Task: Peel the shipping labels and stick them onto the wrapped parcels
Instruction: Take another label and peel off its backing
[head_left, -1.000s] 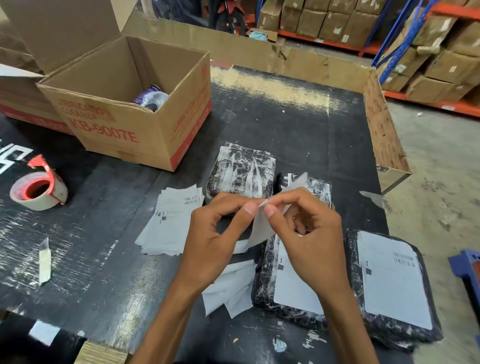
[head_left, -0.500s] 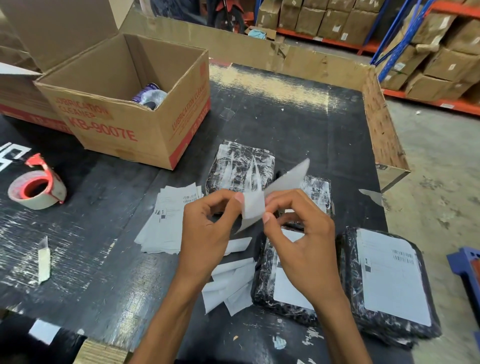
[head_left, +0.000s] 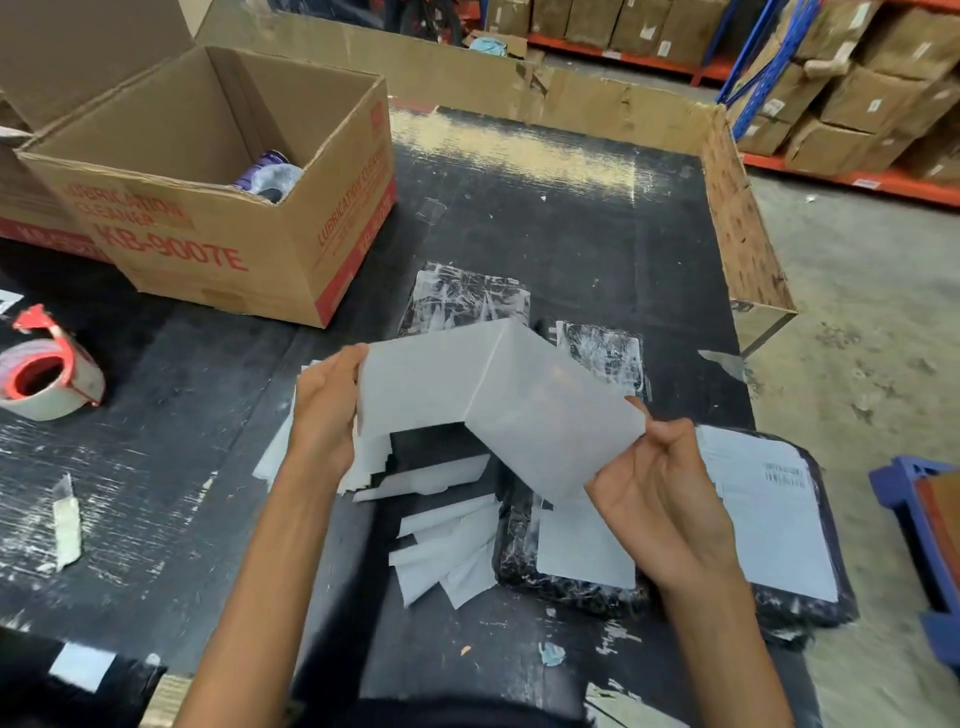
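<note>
I hold a shipping label pulled apart into two white sheets joined at a ridge above the table. My left hand (head_left: 324, 415) pinches the left sheet (head_left: 421, 384). My right hand (head_left: 660, 493) pinches the right sheet (head_left: 550, 421). Which sheet is the backing I cannot tell. Two black wrapped parcels (head_left: 467, 301) (head_left: 608, 353) lie unlabelled beyond the sheets. A parcel with a white label (head_left: 582, 561) lies under my right hand, and a labelled parcel (head_left: 769, 525) lies at the right. A stack of labels (head_left: 280, 457) shows behind my left hand.
An open cardboard box (head_left: 218, 234) stands at the back left. A tape roll (head_left: 47, 379) and a small knife (head_left: 67, 525) lie at the left. Peeled white strips (head_left: 447, 551) litter the black table (head_left: 571, 234). A cardboard wall (head_left: 743, 228) edges the right side.
My hands have moved apart, left hand leftward and right hand rightward and down. The label that was pinched at one corner is now peeled wide open into two sheets.
</note>
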